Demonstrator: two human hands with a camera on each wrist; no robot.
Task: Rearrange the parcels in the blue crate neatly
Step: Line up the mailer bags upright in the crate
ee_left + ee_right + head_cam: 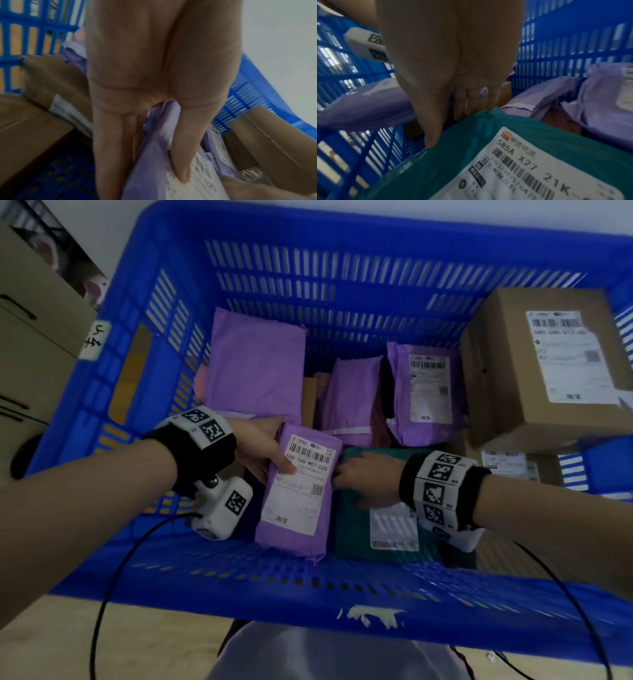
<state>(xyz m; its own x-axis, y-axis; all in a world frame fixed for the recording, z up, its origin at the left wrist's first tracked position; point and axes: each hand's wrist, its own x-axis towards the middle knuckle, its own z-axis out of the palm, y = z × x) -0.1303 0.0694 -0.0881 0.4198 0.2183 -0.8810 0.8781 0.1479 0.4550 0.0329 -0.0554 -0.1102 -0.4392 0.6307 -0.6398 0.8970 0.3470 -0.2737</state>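
The blue crate [239, 604] holds several parcels. My left hand [270, 460] grips a purple parcel [294, 508] with a white barcode label, near the crate's front wall. The left wrist view shows the thumb on the label and the fingers under the purple parcel [150, 155]. Just to the right, my right hand [356, 477] holds the upper left corner of a green parcel [352, 535] that lies beside the purple one. In the right wrist view the thumb [431, 142] presses the green parcel's [471, 155] edge and the fingers curl behind it.
Three more purple parcels [257, 364] [352, 395] [424, 392] stand toward the back of the crate. A large cardboard box [534, 364] fills the right side, over a smaller labelled box [513, 467]. Cardboard cartons [27, 337] stand outside on the left. Black cables [120, 570] hang from my wrists.
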